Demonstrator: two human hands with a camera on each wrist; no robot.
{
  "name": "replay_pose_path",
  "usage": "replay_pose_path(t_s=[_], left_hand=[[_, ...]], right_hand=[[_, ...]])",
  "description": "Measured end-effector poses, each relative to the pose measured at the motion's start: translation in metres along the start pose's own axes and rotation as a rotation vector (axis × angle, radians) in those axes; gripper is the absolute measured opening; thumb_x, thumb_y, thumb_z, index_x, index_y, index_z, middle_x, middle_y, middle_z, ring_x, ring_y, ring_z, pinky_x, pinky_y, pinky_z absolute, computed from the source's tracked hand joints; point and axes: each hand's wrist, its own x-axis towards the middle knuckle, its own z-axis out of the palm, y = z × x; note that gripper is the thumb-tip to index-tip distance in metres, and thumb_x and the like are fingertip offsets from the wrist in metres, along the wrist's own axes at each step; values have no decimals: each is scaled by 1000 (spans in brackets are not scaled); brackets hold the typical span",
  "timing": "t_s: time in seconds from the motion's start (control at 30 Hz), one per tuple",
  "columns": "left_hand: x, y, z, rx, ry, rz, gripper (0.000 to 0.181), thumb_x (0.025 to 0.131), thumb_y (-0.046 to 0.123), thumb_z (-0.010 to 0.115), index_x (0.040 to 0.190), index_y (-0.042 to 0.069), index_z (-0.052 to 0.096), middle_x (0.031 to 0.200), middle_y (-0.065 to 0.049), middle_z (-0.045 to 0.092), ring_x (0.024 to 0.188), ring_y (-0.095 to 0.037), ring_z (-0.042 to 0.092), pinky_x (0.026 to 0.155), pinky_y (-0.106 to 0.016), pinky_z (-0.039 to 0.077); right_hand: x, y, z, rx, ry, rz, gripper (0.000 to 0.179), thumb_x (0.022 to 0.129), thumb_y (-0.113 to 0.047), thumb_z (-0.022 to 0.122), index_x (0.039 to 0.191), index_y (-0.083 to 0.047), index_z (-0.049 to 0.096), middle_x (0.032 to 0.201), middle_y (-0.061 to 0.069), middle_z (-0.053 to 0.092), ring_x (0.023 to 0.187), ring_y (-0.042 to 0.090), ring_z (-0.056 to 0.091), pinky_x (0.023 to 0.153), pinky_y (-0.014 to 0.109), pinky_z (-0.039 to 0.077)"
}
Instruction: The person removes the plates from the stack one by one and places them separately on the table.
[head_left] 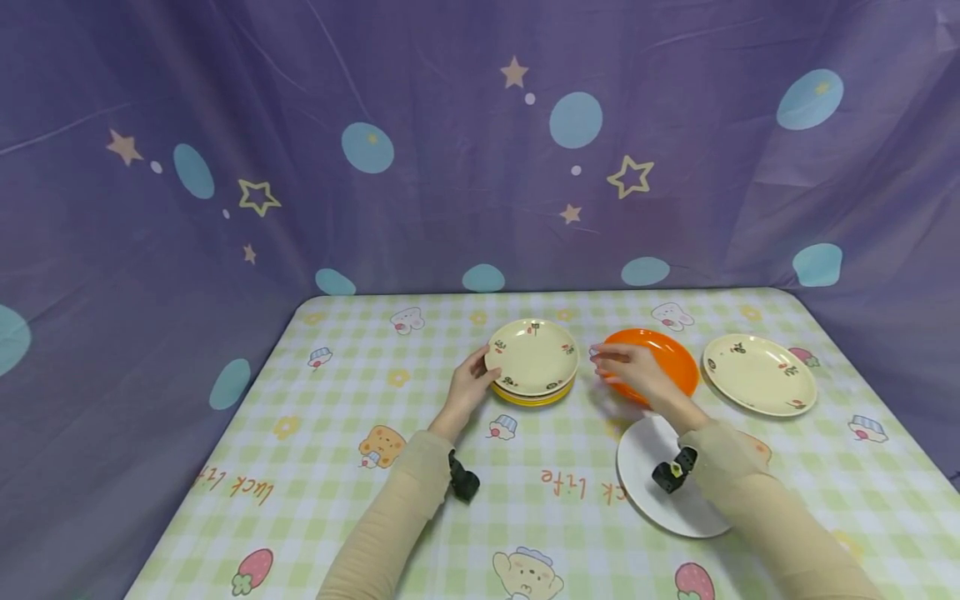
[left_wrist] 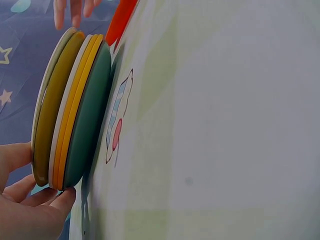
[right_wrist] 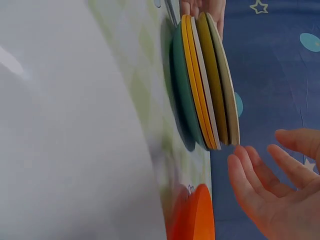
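Observation:
A stack of plates sits at the table's middle, topped by a cream plate (head_left: 532,358) with small printed figures. Below it, the left wrist view shows an olive plate (left_wrist: 55,110), a whitish one, yellow plates (left_wrist: 77,110) and a dark green plate (left_wrist: 92,115) at the bottom. My left hand (head_left: 467,385) grips the stack's left edge, thumb at the top plate and fingers lower down. Over the orange plate (head_left: 678,362) hovers my right hand (head_left: 637,372), fingers spread and loosely bent, holding nothing. Its fingertips are close to the stack's right side.
Another cream plate (head_left: 760,375) lies at the right, beside the orange one. A larger white plate (head_left: 643,475) is nearer me, partly under the right forearm. The checked tablecloth (head_left: 300,467) covers the table; a purple curtain (head_left: 450,225) hangs behind.

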Motion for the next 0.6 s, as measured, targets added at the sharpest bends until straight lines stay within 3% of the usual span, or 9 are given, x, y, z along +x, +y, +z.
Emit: replay_pose_path(t_s=[0.2,0.6], left_hand=[[2,-2,0,-9,-4,0,53,84,12,58,134,11,38,138,-10,36,125,-26,35,102,-33,33],[2,-2,1,-13,-2,-5,54,84,12,58,134,12,38,138,-10,35,125,-25,35,102,-32,33]], right_hand=[[8,-2,7,-23,24,30,40,89,-10,50,126,5,45,118,26,52,98,33,56,83,38,50],[20,-1,22,78,110,64,44,87,-4,50,128,7,40,122,28,47,103,35,53,87,43,46]])
